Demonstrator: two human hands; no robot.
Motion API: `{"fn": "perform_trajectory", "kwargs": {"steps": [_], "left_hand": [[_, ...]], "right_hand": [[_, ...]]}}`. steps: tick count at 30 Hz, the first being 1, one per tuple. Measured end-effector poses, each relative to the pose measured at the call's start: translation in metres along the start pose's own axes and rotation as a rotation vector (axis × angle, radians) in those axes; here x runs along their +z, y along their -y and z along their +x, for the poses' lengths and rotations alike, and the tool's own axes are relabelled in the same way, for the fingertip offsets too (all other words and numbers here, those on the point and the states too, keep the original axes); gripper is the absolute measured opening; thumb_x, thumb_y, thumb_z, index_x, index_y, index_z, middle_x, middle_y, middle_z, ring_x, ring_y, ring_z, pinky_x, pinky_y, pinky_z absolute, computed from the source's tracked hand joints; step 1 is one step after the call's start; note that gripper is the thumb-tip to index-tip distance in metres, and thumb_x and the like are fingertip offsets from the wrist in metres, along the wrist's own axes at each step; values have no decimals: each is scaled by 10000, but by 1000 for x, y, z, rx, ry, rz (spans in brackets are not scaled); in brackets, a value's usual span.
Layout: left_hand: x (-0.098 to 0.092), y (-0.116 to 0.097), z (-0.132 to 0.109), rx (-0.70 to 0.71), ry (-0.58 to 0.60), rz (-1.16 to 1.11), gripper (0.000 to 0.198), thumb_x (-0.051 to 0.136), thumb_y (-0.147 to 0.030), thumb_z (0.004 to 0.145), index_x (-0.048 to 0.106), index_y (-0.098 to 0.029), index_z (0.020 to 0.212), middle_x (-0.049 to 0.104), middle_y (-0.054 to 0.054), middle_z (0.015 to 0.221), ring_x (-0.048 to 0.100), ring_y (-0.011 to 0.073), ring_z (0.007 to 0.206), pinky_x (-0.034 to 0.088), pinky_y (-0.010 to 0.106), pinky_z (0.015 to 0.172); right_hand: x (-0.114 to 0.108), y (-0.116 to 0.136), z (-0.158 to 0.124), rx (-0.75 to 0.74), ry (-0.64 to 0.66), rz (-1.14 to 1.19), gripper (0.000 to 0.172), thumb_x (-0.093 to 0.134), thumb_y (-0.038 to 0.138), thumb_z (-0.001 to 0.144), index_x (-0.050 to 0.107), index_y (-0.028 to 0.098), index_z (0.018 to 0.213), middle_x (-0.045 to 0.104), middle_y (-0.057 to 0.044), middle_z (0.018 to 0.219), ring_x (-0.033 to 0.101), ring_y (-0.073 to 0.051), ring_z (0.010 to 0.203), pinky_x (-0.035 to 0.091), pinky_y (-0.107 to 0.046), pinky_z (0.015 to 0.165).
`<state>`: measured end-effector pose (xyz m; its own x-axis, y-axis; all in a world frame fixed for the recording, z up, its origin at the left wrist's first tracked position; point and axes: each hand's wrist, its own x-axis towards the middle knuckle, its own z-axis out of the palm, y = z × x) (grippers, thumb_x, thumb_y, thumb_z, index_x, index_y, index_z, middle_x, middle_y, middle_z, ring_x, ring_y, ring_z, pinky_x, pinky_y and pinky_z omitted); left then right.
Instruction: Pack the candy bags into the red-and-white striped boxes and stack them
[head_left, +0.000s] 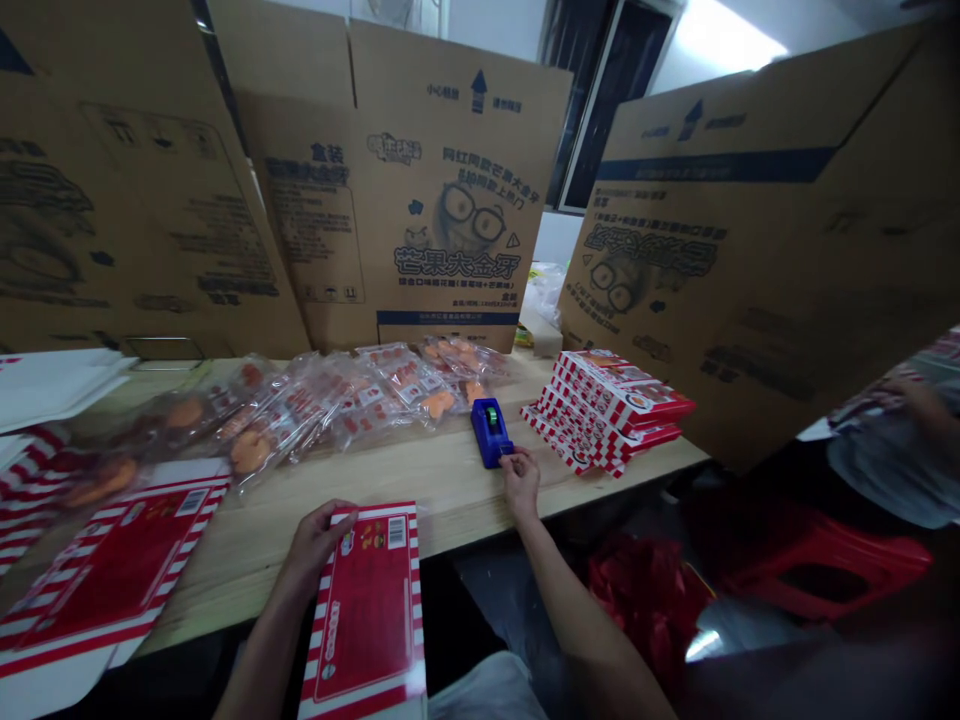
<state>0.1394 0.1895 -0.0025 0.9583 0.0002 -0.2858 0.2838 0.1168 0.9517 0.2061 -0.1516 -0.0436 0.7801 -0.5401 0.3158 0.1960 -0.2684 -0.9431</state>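
Note:
My left hand (319, 540) grips the upper left edge of a flat red-and-white striped box (367, 610), thumb on its printed face. The box is tilted over the table's front edge, barcode at its top right. Just beyond it stands a blue tape dispenser (490, 440) with a green-cored roll. At the dispenser's front cutting edge, my right hand (521, 485) has thumb and forefinger pinched together on the end of the tape; the strip itself is barely visible.
A stack of striped boxes (611, 405) stands right of the dispenser. Clear packets of orange pieces (337, 395) lie along the back. More red-striped cartons (120, 560) are at left. Large cardboard boxes (450, 200) wall the table. A red stool (832, 560) and another person's arm (930, 405) are at right.

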Motion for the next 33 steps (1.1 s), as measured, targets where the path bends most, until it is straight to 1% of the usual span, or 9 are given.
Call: {"fn": "perform_trajectory", "kwargs": {"steps": [11, 14, 17, 19, 20, 23, 25, 28, 33], "left_hand": [[3, -1, 2, -11, 7, 2, 479, 820, -451, 535, 598, -159, 843, 707, 18, 636, 649, 197, 538, 521, 279, 534], [2, -2, 2, -32, 7, -13, 477, 822, -444, 544, 596, -163, 856, 703, 16, 645, 647, 196, 549, 521, 286, 549], [3, -8, 0, -1, 59, 12, 433, 799, -444, 578, 599, -164, 840, 681, 2, 642, 632, 181, 556, 502, 272, 560], [6, -13, 1, 24, 116, 47, 396, 780, -441, 604, 608, -159, 822, 663, -4, 650, 616, 167, 562, 480, 255, 558], [7, -16, 3, 32, 141, 62, 378, 776, -432, 613, 615, -154, 815, 656, -4, 658, 607, 160, 565, 468, 247, 557], [12, -24, 10, 42, 215, 96, 325, 781, -379, 622, 644, -132, 783, 636, 0, 659, 572, 138, 573, 431, 222, 551], [15, -28, 14, 52, 283, 126, 294, 785, -347, 626, 658, -120, 763, 627, 5, 651, 555, 131, 576, 409, 213, 546], [18, -33, 16, 63, 373, 157, 271, 783, -320, 631, 673, -114, 768, 626, 9, 650, 542, 127, 581, 391, 210, 548], [18, -38, 16, 79, 439, 187, 241, 769, -306, 648, 673, -114, 757, 622, 9, 648, 528, 122, 583, 387, 212, 565]], "right_hand": [[-5, -2, 2, 2, 16, -72, 237, 549, 375, 740, 547, 183, 599, 566, -116, 970, 524, -220, 944, 437, -351, 864], [-13, 2, -7, 10, 41, -66, 251, 535, 401, 764, 565, 184, 642, 562, -109, 956, 521, -224, 944, 442, -360, 856], [-20, 13, -21, 25, 115, -38, 258, 545, 419, 782, 574, 182, 684, 545, -110, 989, 530, -223, 933, 459, -352, 815], [-18, 27, -28, 32, 288, 10, 264, 565, 432, 797, 579, 185, 706, 550, -98, 985, 542, -215, 919, 470, -324, 760], [-13, 36, -29, 32, 431, 39, 267, 581, 439, 799, 583, 186, 712, 559, -89, 965, 548, -210, 907, 469, -308, 735], [13, 67, -27, 27, 956, 99, 287, 624, 451, 795, 593, 177, 715, 580, -60, 873, 556, -185, 835, 444, -272, 683], [34, 85, -24, 18, 1219, 89, 305, 643, 455, 787, 597, 163, 707, 574, -38, 809, 542, -157, 759, 415, -256, 655], [62, 104, -20, -65, 1440, 55, 323, 650, 446, 780, 589, 148, 672, 531, -7, 730, 492, -127, 682, 373, -248, 631], [83, 115, -24, -206, 1644, 5, 309, 637, 407, 790, 571, 147, 636, 487, 15, 697, 449, -111, 651, 347, -235, 605]]}}
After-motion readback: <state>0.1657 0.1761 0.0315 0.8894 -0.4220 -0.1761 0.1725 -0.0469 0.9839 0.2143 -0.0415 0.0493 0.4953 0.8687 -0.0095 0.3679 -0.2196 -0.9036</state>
